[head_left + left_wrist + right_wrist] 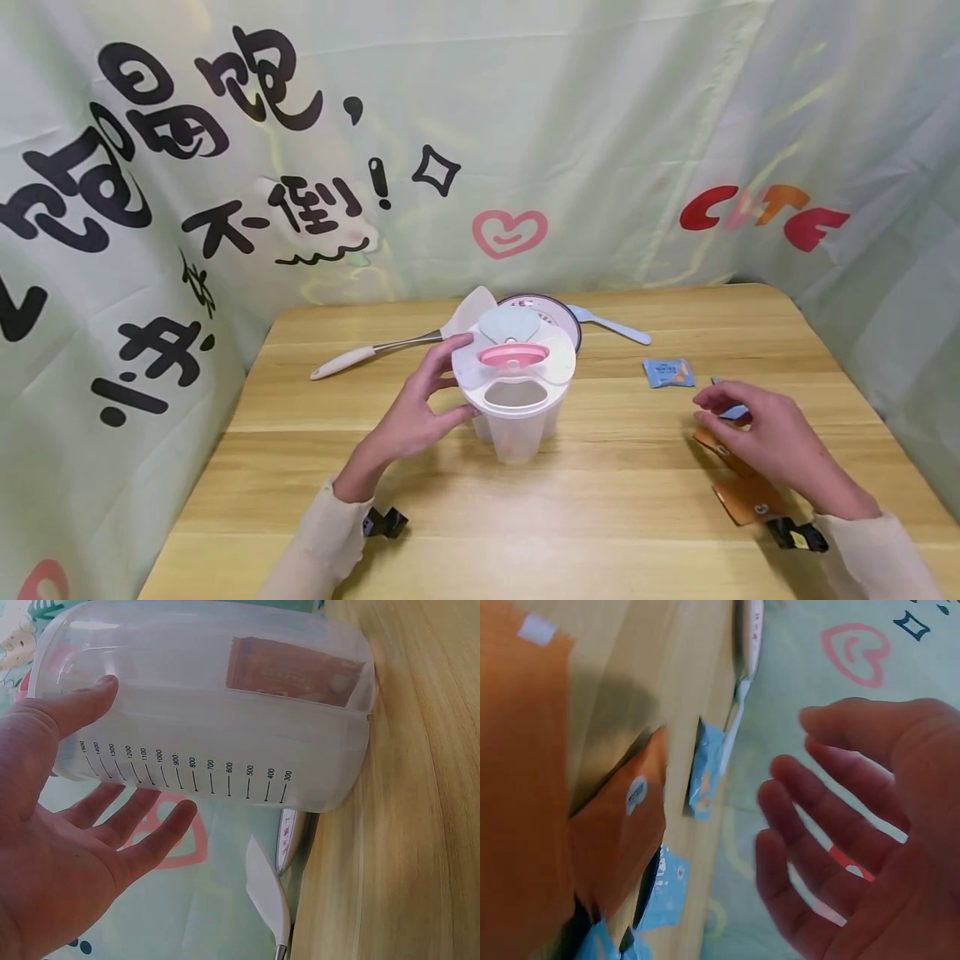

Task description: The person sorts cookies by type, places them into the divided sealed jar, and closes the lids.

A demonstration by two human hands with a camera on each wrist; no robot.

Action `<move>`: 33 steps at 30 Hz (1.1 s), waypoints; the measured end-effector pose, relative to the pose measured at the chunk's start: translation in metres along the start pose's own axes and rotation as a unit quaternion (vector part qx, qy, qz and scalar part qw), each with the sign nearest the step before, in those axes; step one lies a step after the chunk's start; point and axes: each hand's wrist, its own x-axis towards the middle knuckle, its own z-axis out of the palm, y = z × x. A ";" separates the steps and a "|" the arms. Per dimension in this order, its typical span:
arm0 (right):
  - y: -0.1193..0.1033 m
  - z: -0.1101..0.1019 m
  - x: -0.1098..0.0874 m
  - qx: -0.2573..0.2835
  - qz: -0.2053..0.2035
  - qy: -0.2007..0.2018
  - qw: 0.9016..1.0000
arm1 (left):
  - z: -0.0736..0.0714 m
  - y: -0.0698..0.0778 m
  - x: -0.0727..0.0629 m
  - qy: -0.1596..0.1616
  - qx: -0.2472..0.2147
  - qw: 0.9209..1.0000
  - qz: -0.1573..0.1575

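My two hands are working well apart. My left hand [420, 412] is clasping the clear container [504, 437] near its top, thumb on one side and fingers spreading round the other, and the container is standing upright around the middle of the wooden table [570, 533]. My right hand [776, 433] is hovering with nothing in it, fingers loosely bent and thumb apart from them, right above the packets on my right. Up on the container, the white lid [558, 350] is showing its pink handle [514, 356] and, on my side, an opening [516, 393]; down inside, an orange-brown packet [296, 671] is lying against the wall near the base, and black measuring marks [191, 776] are running up the side. Under and beside my right hand, two orange packets [748, 497] are lying close together, with a blue packet [738, 412] partly hiding behind my fingers and another blue wrapper [668, 372] resting just beyond. Farther back, a white spatula [345, 362] is stretching out leftward, a patterned plate [561, 317] is peeking from behind the container, and a pale blue utensil [615, 327] is lying beside it. Behind everything, a pale cloth [600, 125] is hanging, showing black lettering, a pink heart [509, 234] and colourful letters on the right.
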 end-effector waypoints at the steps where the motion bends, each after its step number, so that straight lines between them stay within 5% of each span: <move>1: 0.001 0.000 0.000 -0.012 0.004 -0.011 1.000 | 0.000 0.000 0.000 0.000 0.000 1.000 -0.001; 7: 0.007 -0.006 -0.001 -0.063 0.048 -0.089 0.993 | 0.001 -0.002 0.002 -0.001 0.000 1.000 0.005; 17: 0.017 -0.006 -0.001 -0.094 0.080 -0.156 0.980 | 0.000 -0.003 0.007 -0.001 0.008 1.000 -0.002; 33: 0.016 -0.004 -0.003 -0.056 0.105 -0.156 0.981 | 0.000 -0.002 0.006 0.000 0.003 1.000 0.003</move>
